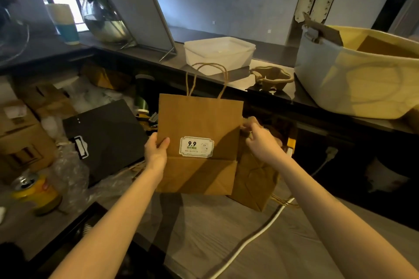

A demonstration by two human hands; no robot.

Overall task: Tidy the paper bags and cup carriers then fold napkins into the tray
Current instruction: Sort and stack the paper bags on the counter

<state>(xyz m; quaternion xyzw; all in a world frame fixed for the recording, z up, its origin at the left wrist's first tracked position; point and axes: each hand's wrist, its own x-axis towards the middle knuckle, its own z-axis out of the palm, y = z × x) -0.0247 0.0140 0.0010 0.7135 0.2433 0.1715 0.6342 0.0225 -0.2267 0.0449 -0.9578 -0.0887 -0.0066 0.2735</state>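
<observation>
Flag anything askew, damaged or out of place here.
A yellow drink can lies tipped on crumpled clear plastic wrap at left. A second brown paper bag, creased, sits skewed behind the flat labelled brown paper bag.

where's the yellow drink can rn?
Head view, far left: the yellow drink can lies tipped beside crumpled clear plastic wrap, below brown cardboard boxes.

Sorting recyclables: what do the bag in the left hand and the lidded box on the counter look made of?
Bag: matte brown kraft paper, creased, with twisted paper-cord handles. Lidded box: probably plastic, translucent white and smooth.
</observation>
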